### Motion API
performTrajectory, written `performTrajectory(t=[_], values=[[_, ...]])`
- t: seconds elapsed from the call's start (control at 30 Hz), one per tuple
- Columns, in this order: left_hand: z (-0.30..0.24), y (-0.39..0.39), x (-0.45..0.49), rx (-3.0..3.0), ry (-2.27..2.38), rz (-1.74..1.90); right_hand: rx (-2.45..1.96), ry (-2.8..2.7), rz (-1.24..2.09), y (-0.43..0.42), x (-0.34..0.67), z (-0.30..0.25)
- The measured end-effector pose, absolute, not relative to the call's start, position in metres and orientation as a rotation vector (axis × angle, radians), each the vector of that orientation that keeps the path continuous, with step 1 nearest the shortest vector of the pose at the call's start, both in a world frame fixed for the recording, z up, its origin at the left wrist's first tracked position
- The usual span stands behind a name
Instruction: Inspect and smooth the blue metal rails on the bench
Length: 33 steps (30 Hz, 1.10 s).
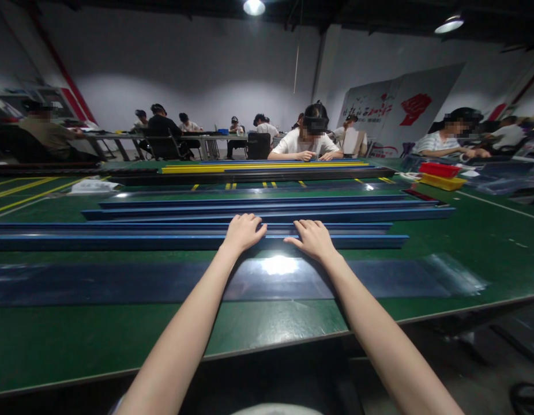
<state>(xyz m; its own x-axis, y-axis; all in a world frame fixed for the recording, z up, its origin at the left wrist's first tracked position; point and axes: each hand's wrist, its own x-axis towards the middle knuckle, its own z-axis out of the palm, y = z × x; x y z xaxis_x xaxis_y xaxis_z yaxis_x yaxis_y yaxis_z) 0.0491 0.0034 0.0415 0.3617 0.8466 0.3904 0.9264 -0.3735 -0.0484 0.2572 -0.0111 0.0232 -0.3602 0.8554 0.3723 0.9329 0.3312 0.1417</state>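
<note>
A long blue channel-shaped strip [362, 240] lies across the green table in front of me. My left hand [244, 231] is on it near the middle, fingers curled over its far edge and thumb towards the right. A short way to the right, my right hand [313, 237] grips the same strip, fingers over the far edge and thumb on the near side. Both palms hide part of the strip. Nearer to me, under my forearms, a flat clear plastic sheet [392, 278] in a long band lies on the table.
More blue strips [163, 212] lie parallel just beyond, with yellow strips [267, 167] further back. Red [440, 169] and yellow trays [442, 181] stand at the right. A person [308, 138] works across the green table [271, 328]; others sit behind.
</note>
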Motion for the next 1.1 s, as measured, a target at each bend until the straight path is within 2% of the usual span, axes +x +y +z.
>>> performTrajectory(t=[0.47,0.83,1.1], values=[[0.038,0.004,0.059,-2.422,-1.623,-0.397,-1.522,-2.37,-0.409,-0.012,0.253,0.026],[0.042,0.01,0.032,-2.287,-1.973,-0.472,-1.53,-2.27,-0.344,-0.013,0.278,0.026],[0.041,0.01,0.03,-2.259,-1.969,-0.481,-1.586,-2.274,-0.347,-0.012,0.287,0.026]])
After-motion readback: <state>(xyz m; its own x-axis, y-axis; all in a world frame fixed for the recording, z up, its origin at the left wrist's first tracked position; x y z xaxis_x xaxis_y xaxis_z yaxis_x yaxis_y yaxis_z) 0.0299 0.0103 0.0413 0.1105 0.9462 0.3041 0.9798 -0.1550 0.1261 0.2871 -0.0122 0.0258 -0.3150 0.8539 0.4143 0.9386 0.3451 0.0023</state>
